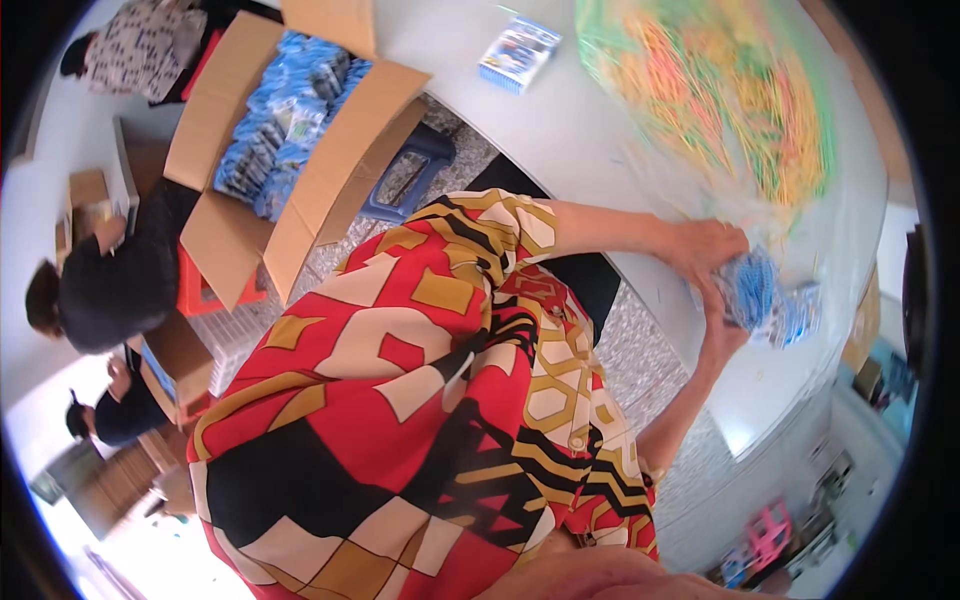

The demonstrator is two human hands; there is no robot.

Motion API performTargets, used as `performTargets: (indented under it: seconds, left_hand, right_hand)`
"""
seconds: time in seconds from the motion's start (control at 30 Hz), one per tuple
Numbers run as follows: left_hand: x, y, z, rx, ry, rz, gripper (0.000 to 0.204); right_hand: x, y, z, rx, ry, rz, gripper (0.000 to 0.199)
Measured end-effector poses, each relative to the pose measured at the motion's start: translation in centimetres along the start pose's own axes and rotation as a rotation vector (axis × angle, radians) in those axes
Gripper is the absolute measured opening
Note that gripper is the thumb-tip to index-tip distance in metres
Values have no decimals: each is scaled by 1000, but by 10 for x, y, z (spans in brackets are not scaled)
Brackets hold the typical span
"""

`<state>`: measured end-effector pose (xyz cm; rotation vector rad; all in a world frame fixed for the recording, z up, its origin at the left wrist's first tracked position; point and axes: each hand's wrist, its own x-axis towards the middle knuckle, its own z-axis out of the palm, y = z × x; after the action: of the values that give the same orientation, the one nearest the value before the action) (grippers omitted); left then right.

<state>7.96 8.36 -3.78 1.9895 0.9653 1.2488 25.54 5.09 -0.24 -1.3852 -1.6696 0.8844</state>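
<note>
Both my hands reach over the white table (610, 130) to one bundle of blue-and-white packets (752, 288). My left hand (708, 252) curls over the bundle's upper side. From below, my right hand (722, 325) closes on its lower side, the thumb and fingers partly hidden. A second bundle of blue-and-white packets (800, 314) lies just right of the held one. Beyond my hands spreads a clear, green-tinted plastic bag (610, 50) with many yellow, orange, pink and green rubber bands (700, 95).
Another blue-and-white bundle (519, 54) sits on the table at the top. An open cardboard box (350, 165) full of blue packets stands left, near a blue plastic stool (412, 172). Several people work at far left, one in a black top (118, 285).
</note>
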Motion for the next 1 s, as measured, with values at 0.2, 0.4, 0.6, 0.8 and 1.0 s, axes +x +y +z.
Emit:
performTargets:
  seconds: [0.2,0.4,0.6,0.8,1.0]
  left_hand:
    - [-2,58,-81,-120,74,-35,82]
    - [-53,94,-183,7,217,-263,81]
    - [-178,113,-274,59,621,-344,62]
    - [-344,123,-343,257,744,-691,46]
    - [-445,117,-350,270,805,-998,50]
  right_hand:
    - [22,-41,4,-4,-97,-191,53]
    - [40,-135,90,-44,-313,-360,47]
    - [16,-226,204,-57,-887,-624,60]
    - [-3,-257,312,42,-1281,-829,54]
    - [-7,-226,440,-171,-1295,-985,42]
